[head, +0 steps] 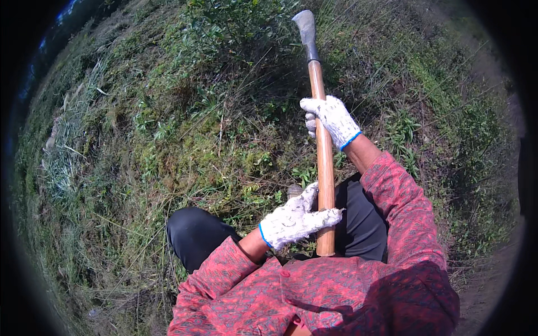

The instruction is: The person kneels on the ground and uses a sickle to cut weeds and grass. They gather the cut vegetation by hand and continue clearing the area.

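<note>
A long-handled billhook (324,147) slants up in front of my body. Its grey metal blade (307,29) is at the far end, with the tip turned to the left. Midway along the wooden shaft, my right hand (332,117) is wrapped around it in a white knit glove with a blue cuff. My left hand (296,218), gloved the same way, holds the shaft near its butt end, with part of the hand across the front of the wood. Some fingers of both hands are hidden.
Rough grass and low weeds (189,159) cover the ground ahead. A leafy shrub (227,29) grows beyond, left of the blade. Cut or flattened pale grass (63,172) lies at the left. My bent knees in dark trousers (197,235) are just below the hands.
</note>
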Available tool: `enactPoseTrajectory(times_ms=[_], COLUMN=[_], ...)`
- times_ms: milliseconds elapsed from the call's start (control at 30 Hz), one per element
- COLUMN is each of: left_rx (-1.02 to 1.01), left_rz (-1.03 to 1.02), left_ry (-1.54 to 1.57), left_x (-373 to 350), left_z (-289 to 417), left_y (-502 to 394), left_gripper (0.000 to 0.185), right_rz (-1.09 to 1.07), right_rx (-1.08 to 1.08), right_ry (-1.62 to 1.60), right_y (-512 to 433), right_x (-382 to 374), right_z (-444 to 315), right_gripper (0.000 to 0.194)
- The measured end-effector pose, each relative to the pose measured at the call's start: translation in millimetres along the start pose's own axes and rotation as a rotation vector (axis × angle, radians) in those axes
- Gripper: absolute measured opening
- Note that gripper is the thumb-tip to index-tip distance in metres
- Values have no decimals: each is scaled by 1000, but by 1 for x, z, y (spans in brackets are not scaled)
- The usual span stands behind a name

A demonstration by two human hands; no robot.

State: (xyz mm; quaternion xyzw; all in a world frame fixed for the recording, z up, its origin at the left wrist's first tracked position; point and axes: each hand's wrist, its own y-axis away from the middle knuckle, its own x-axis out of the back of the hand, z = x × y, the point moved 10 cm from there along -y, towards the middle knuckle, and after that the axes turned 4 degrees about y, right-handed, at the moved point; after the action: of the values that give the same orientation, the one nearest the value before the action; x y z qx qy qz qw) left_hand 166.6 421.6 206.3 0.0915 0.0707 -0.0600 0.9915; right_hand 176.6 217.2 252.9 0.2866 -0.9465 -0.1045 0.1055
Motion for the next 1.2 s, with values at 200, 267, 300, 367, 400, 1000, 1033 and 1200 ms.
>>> enactPoseTrajectory(times_ms=[200,267,300,367,400,1000,1033,1200], left_rx=[115,180,186,154,119,772,793,721], left_rz=[226,180,131,71,56,431,453,367], left_ry=[-366,-433,-360,-569,-671,-523,-521,-639], left_x=[31,37,35,29,27,61,57,51], left_z=[-17,-25,-26,-22,-18,-178,-185,-160], left_y=[-40,-55,-65,-91,-110,-40,-28,-98], left_gripper=[64,64,62,63,64,48,48,46], right_rz=[30,83,121,293,414,-393,-374,21], right_rx=[62,25,60,59,97,-505,-482,-265], right_ry=[-498,-574,-598,-631,-656,-913,-942,-855], right_y=[-29,-34,-35,-32,-28,-120,-118,-130], right_x=[73,98,109,140,159,-19,-13,90], right_z=[33,64,74,102,111,307,315,288], right_gripper=[19,20,21,22,22,14,14,16])
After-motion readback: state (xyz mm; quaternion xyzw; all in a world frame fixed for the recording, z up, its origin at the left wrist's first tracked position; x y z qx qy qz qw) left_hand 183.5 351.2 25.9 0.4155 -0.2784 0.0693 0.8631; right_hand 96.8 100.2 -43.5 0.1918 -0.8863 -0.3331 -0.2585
